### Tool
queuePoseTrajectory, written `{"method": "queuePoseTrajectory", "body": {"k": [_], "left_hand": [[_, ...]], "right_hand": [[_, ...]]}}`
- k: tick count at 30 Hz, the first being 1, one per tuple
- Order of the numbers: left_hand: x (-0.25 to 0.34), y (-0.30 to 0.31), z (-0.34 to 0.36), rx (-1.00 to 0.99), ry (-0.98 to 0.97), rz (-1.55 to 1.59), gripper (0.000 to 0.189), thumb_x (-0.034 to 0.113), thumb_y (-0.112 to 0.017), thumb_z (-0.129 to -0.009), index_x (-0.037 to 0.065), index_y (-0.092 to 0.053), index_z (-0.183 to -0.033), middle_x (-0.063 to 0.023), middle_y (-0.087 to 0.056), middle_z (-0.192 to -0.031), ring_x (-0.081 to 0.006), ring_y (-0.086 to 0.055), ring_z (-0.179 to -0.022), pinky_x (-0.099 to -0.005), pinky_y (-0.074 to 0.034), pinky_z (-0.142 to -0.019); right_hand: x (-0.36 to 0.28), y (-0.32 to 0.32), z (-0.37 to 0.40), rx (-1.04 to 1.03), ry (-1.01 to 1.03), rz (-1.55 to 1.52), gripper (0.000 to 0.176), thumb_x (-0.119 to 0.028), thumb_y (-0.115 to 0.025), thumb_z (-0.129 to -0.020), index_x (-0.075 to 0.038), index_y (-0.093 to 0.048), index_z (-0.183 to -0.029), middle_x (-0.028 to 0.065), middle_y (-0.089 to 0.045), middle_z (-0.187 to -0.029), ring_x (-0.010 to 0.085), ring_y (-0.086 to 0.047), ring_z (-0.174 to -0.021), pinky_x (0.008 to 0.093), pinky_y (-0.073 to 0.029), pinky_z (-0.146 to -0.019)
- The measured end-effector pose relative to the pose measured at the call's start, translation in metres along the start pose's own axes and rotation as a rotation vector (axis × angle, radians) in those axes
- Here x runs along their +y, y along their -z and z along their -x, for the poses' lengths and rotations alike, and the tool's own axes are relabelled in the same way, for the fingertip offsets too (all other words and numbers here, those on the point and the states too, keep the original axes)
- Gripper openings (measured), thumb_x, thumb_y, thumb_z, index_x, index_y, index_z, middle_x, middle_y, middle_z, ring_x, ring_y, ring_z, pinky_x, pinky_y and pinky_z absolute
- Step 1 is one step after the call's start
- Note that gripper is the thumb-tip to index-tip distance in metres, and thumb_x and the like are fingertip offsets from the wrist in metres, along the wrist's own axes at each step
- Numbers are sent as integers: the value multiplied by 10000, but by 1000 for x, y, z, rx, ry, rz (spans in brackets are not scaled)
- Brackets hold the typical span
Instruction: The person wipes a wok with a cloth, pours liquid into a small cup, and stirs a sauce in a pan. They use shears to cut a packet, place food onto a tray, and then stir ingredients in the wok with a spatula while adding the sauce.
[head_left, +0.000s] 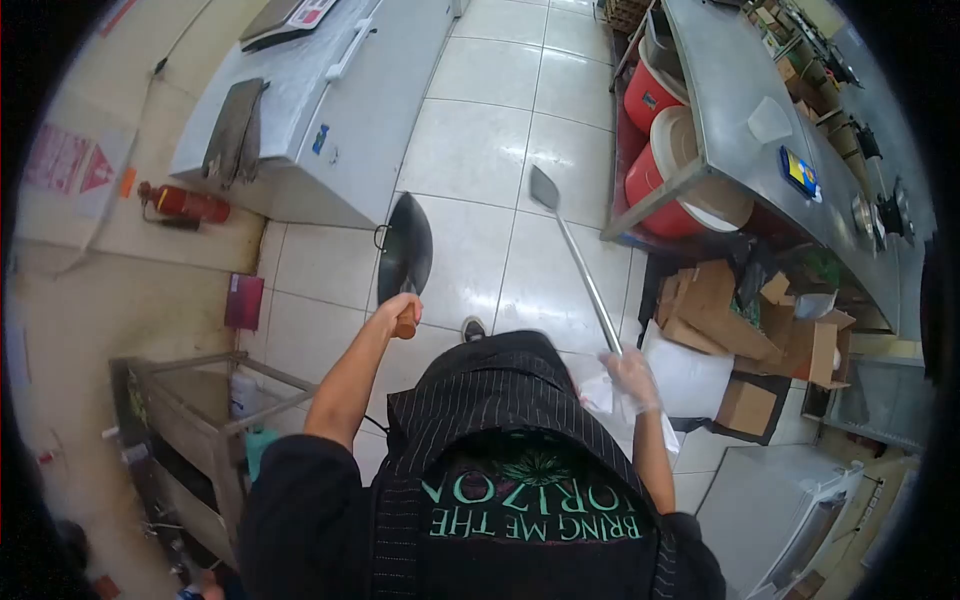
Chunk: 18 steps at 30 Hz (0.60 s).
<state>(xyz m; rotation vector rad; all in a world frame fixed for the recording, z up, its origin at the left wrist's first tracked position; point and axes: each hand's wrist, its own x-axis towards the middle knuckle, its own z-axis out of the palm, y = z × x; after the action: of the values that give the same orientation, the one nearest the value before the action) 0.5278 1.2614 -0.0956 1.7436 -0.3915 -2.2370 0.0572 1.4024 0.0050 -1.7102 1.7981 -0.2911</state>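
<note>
My left hand (396,309) is closed around the wooden handle of a dark wok (408,250). The wok is tilted on edge, and a small ring handle shows on its left side. A clear plastic glove covers my right hand (632,378), whose fingers wrap the lower end of a long metal wok spatula (580,258). The spatula's flat blade points forward over the tiles, well apart from the wok. Just below my right hand hangs some white plastic (598,393).
A white chest freezer (330,150) stands front left, near a fire extinguisher (190,205). To the right, a steel table (735,130) has red buckets (650,175) beneath it. Cardboard boxes (725,310) lie right of me. A metal frame stand (215,410) is on my left.
</note>
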Motion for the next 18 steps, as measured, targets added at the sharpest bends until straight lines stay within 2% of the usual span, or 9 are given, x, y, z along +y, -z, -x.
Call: {"method": "queuePoseTrajectory", "body": {"k": [2,3,4,8,11,12,14,16,18], "left_hand": [[12,26,-34,64,73,-123,124,101,-541,-709,55,-510,-597,-85,-534,-519,-188,-494,-401,-297,-447,-410],[21,29,-44,208,139,-274,107,76,-520,-700,49,-507,-597,-92,-536,-524,-197,-493,-400,-311,-442,-403],[27,40,-55,223,160,-373,100,70,-514,-704,45,-507,-607,-89,-527,-520,-190,-483,-395,-312,-432,-397],[54,77,-93,469,291,-814,113,75,-499,-711,-2,-579,-735,-108,-581,-597,-199,-560,-468,-307,-438,-411],[142,24,-62,625,470,-882,168,88,-494,-723,-10,-604,-804,-111,-602,-634,-193,-591,-510,-305,-445,-432],[159,22,-63,562,424,-930,182,111,-501,-725,-13,-606,-808,-113,-603,-643,-194,-596,-521,-322,-445,-441],[200,12,-85,524,369,-1091,183,118,-514,-714,-7,-607,-809,-115,-596,-635,-197,-589,-511,-345,-441,-437],[228,19,-102,446,349,-1139,177,125,-527,-702,-4,-607,-792,-118,-584,-617,-202,-573,-490,-361,-430,-426],[246,37,-150,361,294,-1047,166,133,-539,-687,-3,-606,-755,-122,-566,-587,-208,-547,-459,-369,-411,-409]], "right_hand": [[-18,21,-5,97,-154,-31,310,-337,-601,-799,-59,-627,-932,260,-592,-797,438,-563,-774,475,-434,-698],[-9,18,-11,88,-322,-42,339,-339,-597,-794,-28,-624,-925,272,-593,-819,445,-560,-793,479,-428,-714],[-2,17,-18,66,-492,-43,369,-341,-594,-789,4,-621,-918,285,-594,-841,452,-558,-812,484,-422,-730],[11,24,-74,-75,-804,-83,400,-338,-574,-778,57,-622,-824,306,-591,-870,422,-577,-848,474,-430,-754],[11,48,-165,-251,-1015,-254,305,-283,-541,-786,-3,-644,-847,266,-602,-886,388,-589,-850,439,-456,-737],[12,61,-190,-295,-1094,-314,278,-264,-530,-789,-23,-651,-855,253,-605,-891,377,-593,-851,427,-465,-731],[93,23,-230,-312,-369,67,242,-241,-497,-808,-64,-659,-844,207,-624,-839,351,-608,-774,417,-469,-687],[151,8,-307,-326,-21,133,251,-264,-490,-818,-78,-654,-855,192,-635,-848,338,-609,-732,412,-466,-672],[127,60,-407,-457,-502,-168,305,-291,-536,-761,-11,-634,-829,199,-631,-797,300,-620,-753,411,-457,-672]]}}
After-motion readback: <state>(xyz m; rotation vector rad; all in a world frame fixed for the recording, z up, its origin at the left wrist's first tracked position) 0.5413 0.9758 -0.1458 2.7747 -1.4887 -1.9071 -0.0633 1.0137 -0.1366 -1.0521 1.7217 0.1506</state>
